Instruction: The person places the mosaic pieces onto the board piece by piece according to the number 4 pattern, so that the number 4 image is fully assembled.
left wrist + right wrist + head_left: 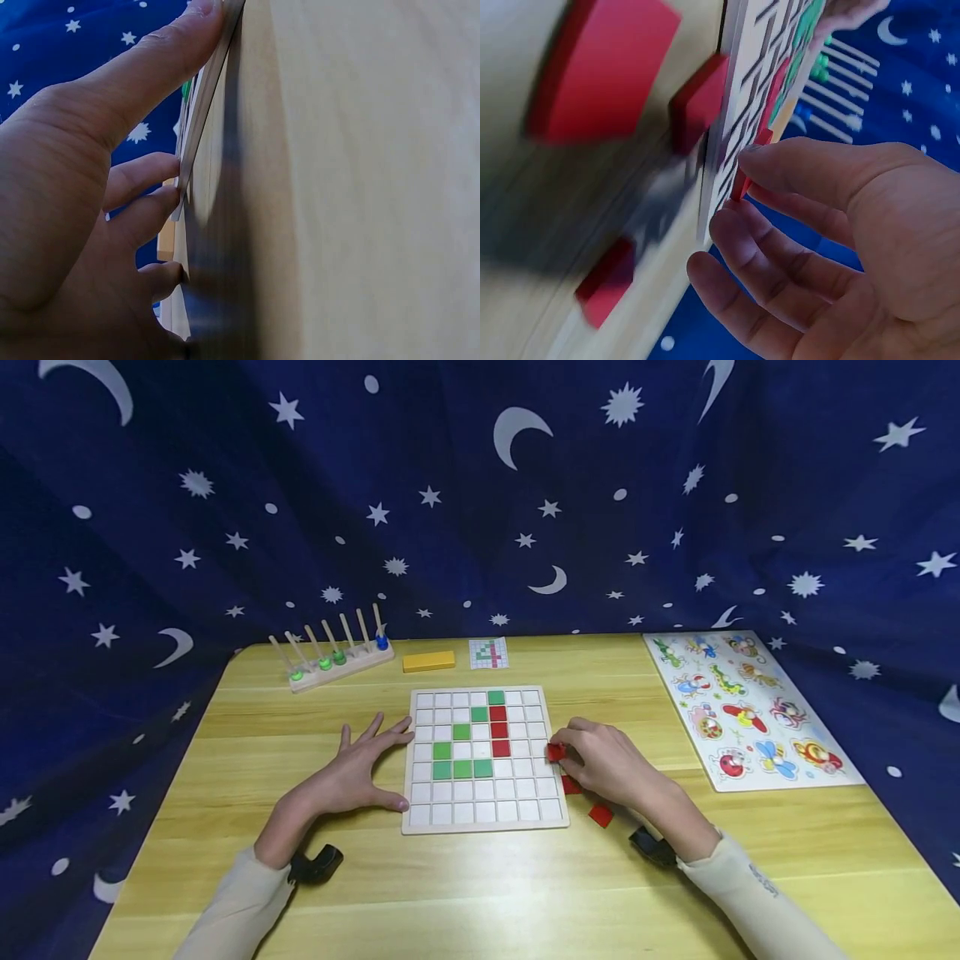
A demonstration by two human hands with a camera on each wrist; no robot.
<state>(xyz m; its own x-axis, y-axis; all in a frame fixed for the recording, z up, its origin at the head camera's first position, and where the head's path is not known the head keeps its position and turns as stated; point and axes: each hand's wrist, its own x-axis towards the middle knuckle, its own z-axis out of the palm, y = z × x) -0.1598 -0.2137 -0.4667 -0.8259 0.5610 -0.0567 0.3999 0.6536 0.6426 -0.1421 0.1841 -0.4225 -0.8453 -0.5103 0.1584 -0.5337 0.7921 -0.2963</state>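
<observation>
No legible text, brand or label anywhere. Only sign: a "4" shape in green and red squares on the small pattern card (489, 653) at the back of the surface. Small dark print on the right sleeve (763, 881), too tiny to read.

Starry blue curtain (480, 485), wooden table (480, 893)

1. The left hand (360, 768) lies flat with fingers spread and straight, forearm angled in from the lower left.
2. The right hand (603, 764) has fingers curled in a pinch, forearm entering from the lower right.
</observation>
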